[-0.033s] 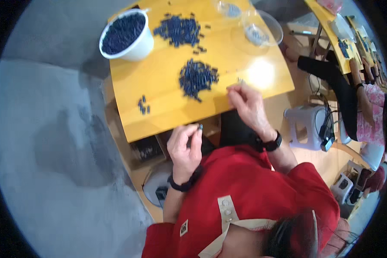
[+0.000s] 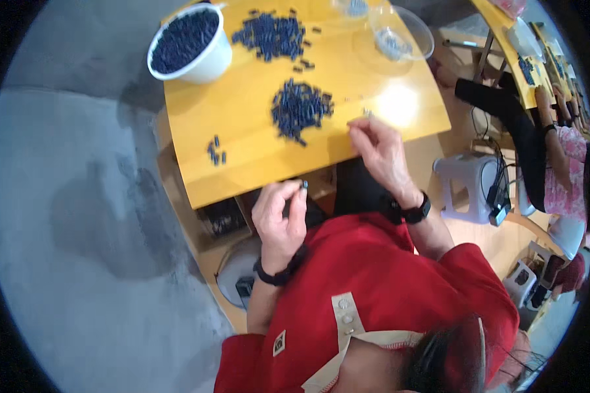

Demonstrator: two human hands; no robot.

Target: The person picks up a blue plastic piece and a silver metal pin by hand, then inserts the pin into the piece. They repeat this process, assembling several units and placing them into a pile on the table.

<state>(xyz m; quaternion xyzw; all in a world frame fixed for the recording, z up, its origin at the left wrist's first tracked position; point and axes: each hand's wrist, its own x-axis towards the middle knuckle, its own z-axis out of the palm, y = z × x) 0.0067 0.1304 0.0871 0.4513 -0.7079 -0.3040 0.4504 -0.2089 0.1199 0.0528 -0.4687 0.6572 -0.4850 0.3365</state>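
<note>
Just off the near edge of the table, my left hand (image 2: 278,213) pinches a small dark cylindrical piece (image 2: 304,185) between thumb and forefinger. My right hand (image 2: 381,152) is over the table's near edge, thumb and forefinger pressed together. Whatever those fingertips hold, if anything, is too small to see. Beyond them lie a few tiny silvery parts (image 2: 368,113). A pile of short black cylindrical pieces (image 2: 300,110) sits between and beyond my hands. Several more black pieces (image 2: 216,152) are scattered toward the left edge.
A white tub (image 2: 206,62) full of black pieces stands at the table's far left, beside a second black pile (image 2: 270,36). Clear plastic bowls (image 2: 421,49) with small silvery parts are at the far right. A white stool (image 2: 465,183) and a person in pink (image 2: 567,173) are to the right.
The table and its contents sit slightly higher in the picture. My hands hold nearly the same pose, with the dark piece still in my left fingertips.
</note>
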